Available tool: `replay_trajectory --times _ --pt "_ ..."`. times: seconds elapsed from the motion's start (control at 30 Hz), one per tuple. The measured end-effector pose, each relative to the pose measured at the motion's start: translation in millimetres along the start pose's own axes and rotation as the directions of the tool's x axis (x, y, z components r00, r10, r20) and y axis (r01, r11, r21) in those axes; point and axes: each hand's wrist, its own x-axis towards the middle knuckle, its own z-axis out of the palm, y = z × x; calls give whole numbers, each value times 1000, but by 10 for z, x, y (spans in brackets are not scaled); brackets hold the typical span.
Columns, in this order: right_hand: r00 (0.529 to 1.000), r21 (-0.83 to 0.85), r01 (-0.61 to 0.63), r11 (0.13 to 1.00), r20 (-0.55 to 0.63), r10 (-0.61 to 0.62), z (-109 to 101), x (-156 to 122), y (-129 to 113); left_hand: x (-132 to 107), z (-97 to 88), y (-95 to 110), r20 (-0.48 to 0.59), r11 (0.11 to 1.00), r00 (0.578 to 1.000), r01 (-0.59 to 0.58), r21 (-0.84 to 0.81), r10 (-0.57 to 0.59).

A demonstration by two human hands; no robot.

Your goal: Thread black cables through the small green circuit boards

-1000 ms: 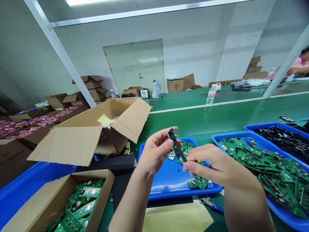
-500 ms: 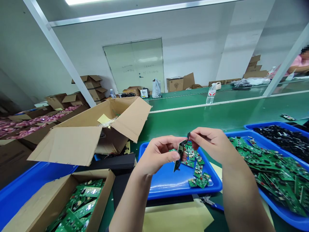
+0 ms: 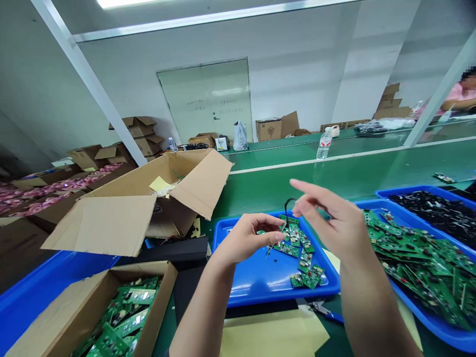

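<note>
My left hand (image 3: 258, 238) pinches a small green circuit board (image 3: 269, 249), seen nearly edge-on above the blue tray (image 3: 241, 292). A thin black strip (image 3: 286, 204) rises from the board and curves over toward my right hand (image 3: 330, 218). That hand is raised, slightly blurred, with its index finger stretched out and apart from the thumb. The strip's end lies close to its fingers; whether they touch is unclear. Several green boards (image 3: 307, 260) lie in the tray, and a tiny black piece (image 3: 275, 260) sits on its floor.
On the right are a blue tray of stacked circuit boards (image 3: 420, 263) and another of black parts (image 3: 439, 213). Blue-handled cutters (image 3: 327, 312) lie near yellow paper (image 3: 275, 332). At left stand an open carton (image 3: 111, 223) and a cardboard box (image 3: 165, 292) of boards.
My right hand has lifted and its index finger has opened away from the thumb. The black strip, pinched before, now bends in an arc. My left hand has tilted the board slightly.
</note>
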Motion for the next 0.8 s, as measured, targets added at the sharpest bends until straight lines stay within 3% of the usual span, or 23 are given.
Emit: replay_trajectory --times 0.13,0.2,0.3,0.37,0.4,0.47,0.63,0.8 --pt "976 183 13 983 -215 27 -109 -16 -59 54 -8 -51 -111 982 979 -161 98 172" --pt "967 238 -50 970 -231 106 -174 1 -37 35 -14 -37 -156 937 928 -320 139 340" --pt "973 177 -228 957 -2 232 -211 33 37 -23 -29 7 -191 790 781 -521 323 594" --pt "953 148 -258 955 199 227 -170 38 61 -59 -37 31 -148 678 700 -583 448 699" --pt "948 164 -241 957 251 196 -132 34 58 -73 -39 39 -120 627 669 -599 498 734" --pt "966 202 -168 965 227 121 -40 20 25 -92 -37 51 -67 547 630 -612 571 774" --pt "993 106 104 989 52 -110 75 14 -70 -111 -31 69 -13 486 604 -627 609 797" --pt "955 33 285 958 74 -287 25 40 -81 -109 -27 69 -68 608 673 -614 504 737"
